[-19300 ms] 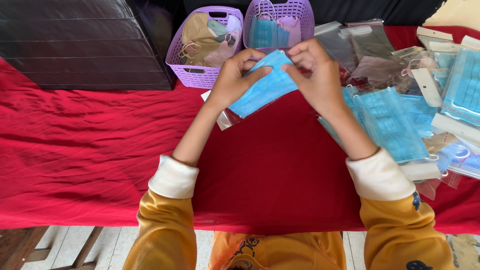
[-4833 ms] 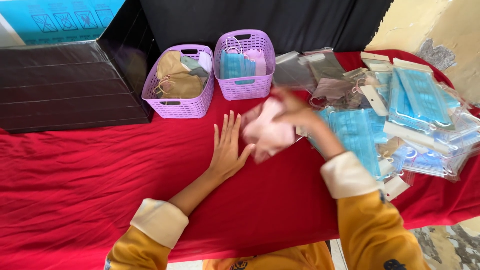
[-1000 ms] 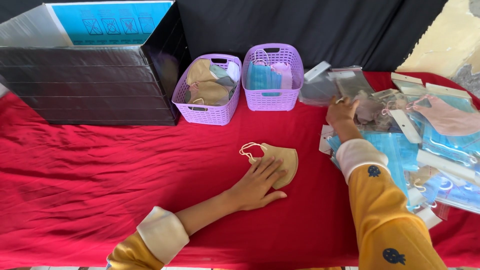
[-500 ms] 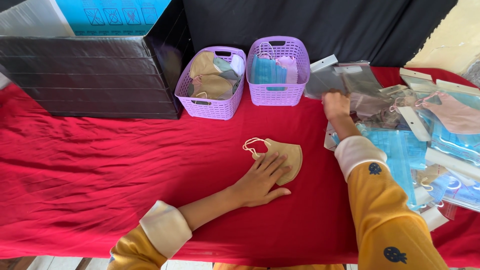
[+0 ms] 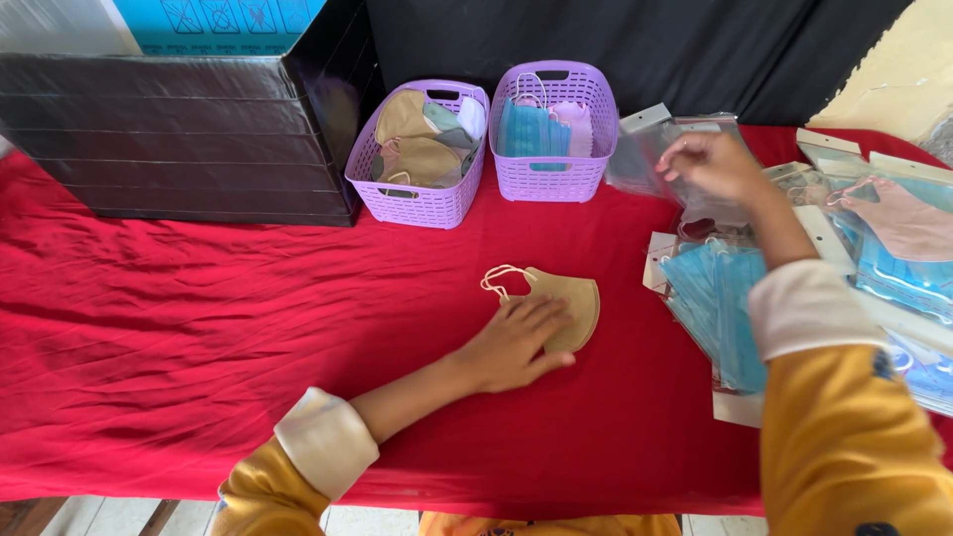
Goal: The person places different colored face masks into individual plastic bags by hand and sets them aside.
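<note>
Lifting right hand [image 5: 710, 164], left hand [image 5: 516, 342] still pinning tan mask [image 5: 571, 298]

My left hand [image 5: 516, 342] rests on the tan folded face mask [image 5: 566, 303] mid-table on the red cloth [image 5: 179, 328]. Behind it stand two lilac plastic baskets [image 5: 417, 203], the black box [image 5: 179, 129] to their left. My right hand [image 5: 710, 164] hovers over clear mask packets [image 5: 715, 298] at right.

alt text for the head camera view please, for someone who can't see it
A person's left hand rests flat on a tan face mask on a red tablecloth, while the right hand reaches into clear plastic sleeves at the right. Behind stand two purple baskets of masks and a black box.
</note>
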